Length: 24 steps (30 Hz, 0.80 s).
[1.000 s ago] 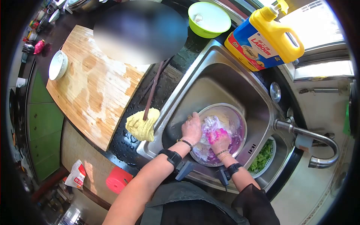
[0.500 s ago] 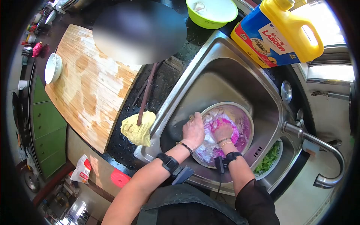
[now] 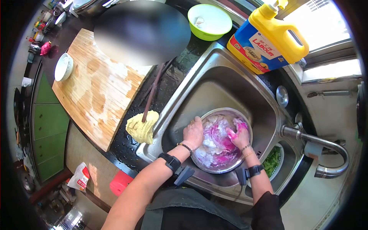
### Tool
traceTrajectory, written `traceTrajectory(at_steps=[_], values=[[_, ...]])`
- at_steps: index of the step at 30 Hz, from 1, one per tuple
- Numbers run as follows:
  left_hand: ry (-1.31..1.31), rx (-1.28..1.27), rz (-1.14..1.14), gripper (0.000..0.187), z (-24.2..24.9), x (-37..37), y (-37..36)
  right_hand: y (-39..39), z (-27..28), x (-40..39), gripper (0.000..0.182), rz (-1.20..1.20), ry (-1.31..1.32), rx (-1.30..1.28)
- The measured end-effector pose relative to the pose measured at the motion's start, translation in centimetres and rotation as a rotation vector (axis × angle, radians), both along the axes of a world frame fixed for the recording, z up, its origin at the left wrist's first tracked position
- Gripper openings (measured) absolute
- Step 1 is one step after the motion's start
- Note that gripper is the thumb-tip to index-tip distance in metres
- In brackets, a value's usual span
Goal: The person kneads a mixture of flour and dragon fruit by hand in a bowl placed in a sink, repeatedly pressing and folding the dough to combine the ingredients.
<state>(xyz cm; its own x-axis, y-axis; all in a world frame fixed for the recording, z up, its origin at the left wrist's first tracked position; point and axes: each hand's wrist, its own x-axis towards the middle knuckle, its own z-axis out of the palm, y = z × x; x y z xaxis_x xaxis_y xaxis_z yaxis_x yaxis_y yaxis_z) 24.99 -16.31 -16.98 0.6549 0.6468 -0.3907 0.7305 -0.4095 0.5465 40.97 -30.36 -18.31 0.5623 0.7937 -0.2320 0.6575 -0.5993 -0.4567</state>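
Note:
A round metal basin [image 3: 221,171] sits in the steel sink, holding white flour streaked with bright pink wet dough [image 3: 216,136]. My left hand [image 3: 193,133] is closed over the basin's left rim, thumb side up. Inside the basin at the right, my right hand [image 3: 240,134] rests by the wall, its thumb apart from curved fingers that are coated in pink. Part of the flour mixture lies hidden beneath that hand.
Left of the sink [image 3: 207,90] lie a crumpled yellow cloth [image 3: 142,128], a brown stick [image 3: 153,92] and a wooden board [image 3: 99,92] with a white bowl [image 3: 64,67]. Behind are a green bowl [image 3: 209,32] and yellow jug [image 3: 264,42]; the faucet [image 3: 333,145] is right.
My right hand has come up from the middle of the pink mixture to the basin's right side, its fingers showing more. My left hand keeps its hold on the rim.

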Motion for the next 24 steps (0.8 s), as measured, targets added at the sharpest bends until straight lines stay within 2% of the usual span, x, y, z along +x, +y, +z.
traceTrajectory(at_steps=[1, 2, 4, 7, 8, 9, 11, 12, 13, 15, 16, 18, 22, 24], values=[[0.007, -0.003, 0.0, 0.019, -0.1, -0.1, 0.1, 1.2, -0.7, 0.6, 0.054, 0.04, 0.05, -0.112], [0.009, 0.007, 0.009, 0.019, -0.4, -0.1, 0.1, 2.4, -2.4, 0.9, 0.054, 0.049, 0.051, -0.101], [0.014, -0.005, 0.013, 0.021, -1.0, 0.0, 0.1, 4.6, -6.0, 0.3, 0.077, 0.003, 0.11, -0.262], [-0.039, -0.051, 0.046, 0.026, -1.0, 0.0, 0.0, 5.5, -7.9, -0.5, 0.085, 0.066, 0.189, -0.344], [-0.038, -0.054, 0.051, 0.026, -0.9, 0.1, -0.1, 5.1, -9.4, -0.8, 0.073, 0.109, 0.14, -0.196], [-0.053, -0.047, 0.053, 0.025, -0.8, 0.1, 0.0, 5.8, -8.4, -1.1, 0.073, 0.114, 0.141, -0.196], [-0.063, -0.036, 0.053, 0.024, -0.7, 0.1, 0.3, 7.8, -5.1, -2.2, 0.057, 0.515, 0.198, -0.677], [-0.032, -0.035, 0.048, 0.023, -0.7, 0.1, 0.3, 7.5, -4.9, -3.0, 0.043, 0.365, 0.233, -0.5], [-0.004, -0.04, 0.038, 0.022, -0.7, 0.2, 0.2, 6.9, -3.9, -3.2, 0.043, 0.354, 0.238, -0.505], [-0.016, -0.036, 0.02, 0.021, -0.6, 0.2, 0.2, 5.3, -1.0, -3.4, 0.043, 0.565, 0.213, -0.371], [-0.028, -0.018, 0.016, 0.02, -0.6, 0.2, 0.3, 3.6, 0.7, -3.5, 0.041, 0.571, 0.18, -0.212], [-0.037, -0.021, 0.013, 0.019, -0.7, 0.1, 0.3, 0.7, 4.0, -3.7, 0.041, 0.64, 0.064, -0.196], [-0.066, -0.002, 0.029, 0.018, -1.0, 0.2, 0.2, -3.5, 6.1, -6.5, 0.044, 0.501, -0.049, -0.323], [-0.063, 0.004, 0.024, 0.018, -1.0, 0.2, 0.0, -3.8, 5.6, -8.0, 0.04, 0.398, -0.044, -0.484]])
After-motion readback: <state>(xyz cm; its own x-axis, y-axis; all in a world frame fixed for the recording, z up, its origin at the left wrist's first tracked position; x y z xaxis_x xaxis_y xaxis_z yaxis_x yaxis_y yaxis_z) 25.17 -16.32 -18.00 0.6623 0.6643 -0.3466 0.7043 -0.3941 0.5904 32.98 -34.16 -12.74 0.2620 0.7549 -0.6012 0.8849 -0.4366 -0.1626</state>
